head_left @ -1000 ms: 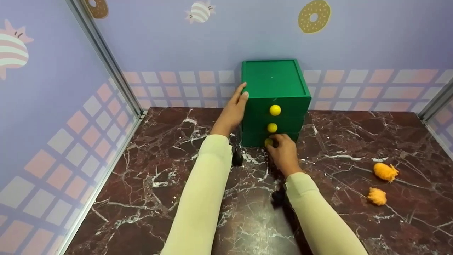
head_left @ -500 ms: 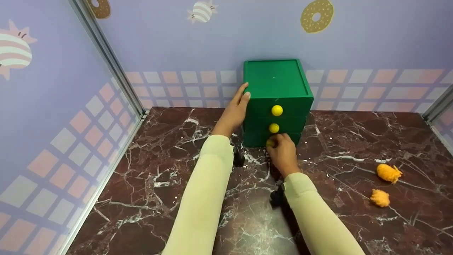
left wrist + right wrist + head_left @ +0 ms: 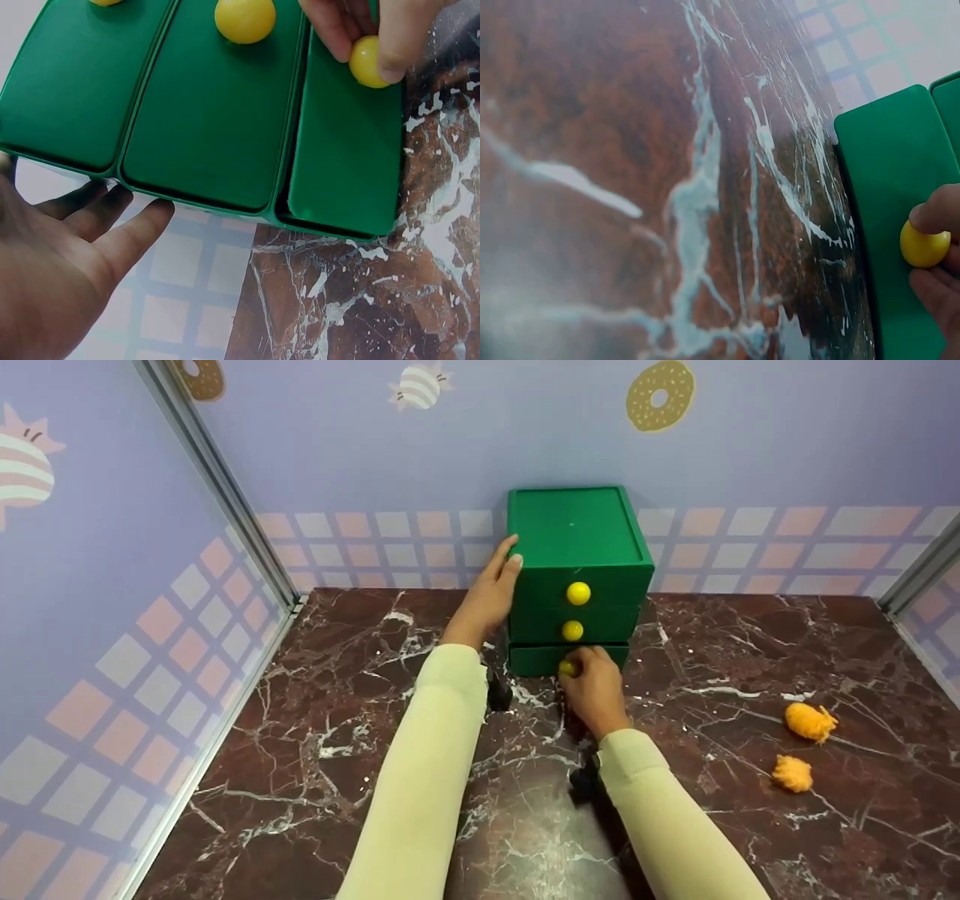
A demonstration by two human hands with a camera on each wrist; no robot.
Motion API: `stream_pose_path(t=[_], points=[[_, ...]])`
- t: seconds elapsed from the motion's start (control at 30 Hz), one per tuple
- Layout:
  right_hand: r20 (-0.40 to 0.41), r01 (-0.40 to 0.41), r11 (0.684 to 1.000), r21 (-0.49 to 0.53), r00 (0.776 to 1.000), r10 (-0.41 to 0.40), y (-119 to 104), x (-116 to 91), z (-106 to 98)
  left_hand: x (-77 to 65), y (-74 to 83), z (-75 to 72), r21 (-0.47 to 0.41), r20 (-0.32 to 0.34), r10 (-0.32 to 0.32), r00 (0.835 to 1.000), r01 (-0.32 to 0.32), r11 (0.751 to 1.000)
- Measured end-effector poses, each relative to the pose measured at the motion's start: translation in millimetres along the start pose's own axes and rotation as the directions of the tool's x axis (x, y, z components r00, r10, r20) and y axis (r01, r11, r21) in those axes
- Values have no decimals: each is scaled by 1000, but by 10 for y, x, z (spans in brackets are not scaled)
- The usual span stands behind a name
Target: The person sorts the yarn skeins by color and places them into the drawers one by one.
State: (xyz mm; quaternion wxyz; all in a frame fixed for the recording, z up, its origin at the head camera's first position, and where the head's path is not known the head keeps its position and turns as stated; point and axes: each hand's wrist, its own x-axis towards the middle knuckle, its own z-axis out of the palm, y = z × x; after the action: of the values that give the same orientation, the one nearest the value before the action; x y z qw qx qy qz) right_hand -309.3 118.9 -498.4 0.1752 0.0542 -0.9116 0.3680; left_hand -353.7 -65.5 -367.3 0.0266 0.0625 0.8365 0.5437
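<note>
A green cabinet (image 3: 574,529) with three stacked drawers, each with a round yellow knob, stands against the back wall. My right hand (image 3: 595,690) pinches the knob (image 3: 922,244) of the bottom drawer (image 3: 345,150) between thumb and fingers. That drawer sits slightly forward of the frame, with a dark gap along its edge in the left wrist view. My left hand (image 3: 486,598) rests on the cabinet's left side, thumb near the top front corner; in the left wrist view its fingers (image 3: 139,234) are extended along that side. The two upper drawers are closed.
Two fuzzy orange lumps (image 3: 810,723) lie to the right on the dark red marbled table (image 3: 315,780). A patterned wall (image 3: 420,457) stands close behind the cabinet, and a side panel (image 3: 112,607) borders the table on the left.
The bottom drawer has come slightly forward out of the cabinet, with my right hand still on its knob. My left hand stays on the cabinet's side.
</note>
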Motion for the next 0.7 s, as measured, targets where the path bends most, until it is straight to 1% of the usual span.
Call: stream_pose_path(t=[0.37,0.7], points=[[24,1,1000,-8,1000,-1,-10,-92,-34,-25,-39,2,46,-7,64,998,-64,997],[29,0,1000,-2,1000,0,-53,-157,-71,-28,-32,-16,36,-9,72,997,-72,997]])
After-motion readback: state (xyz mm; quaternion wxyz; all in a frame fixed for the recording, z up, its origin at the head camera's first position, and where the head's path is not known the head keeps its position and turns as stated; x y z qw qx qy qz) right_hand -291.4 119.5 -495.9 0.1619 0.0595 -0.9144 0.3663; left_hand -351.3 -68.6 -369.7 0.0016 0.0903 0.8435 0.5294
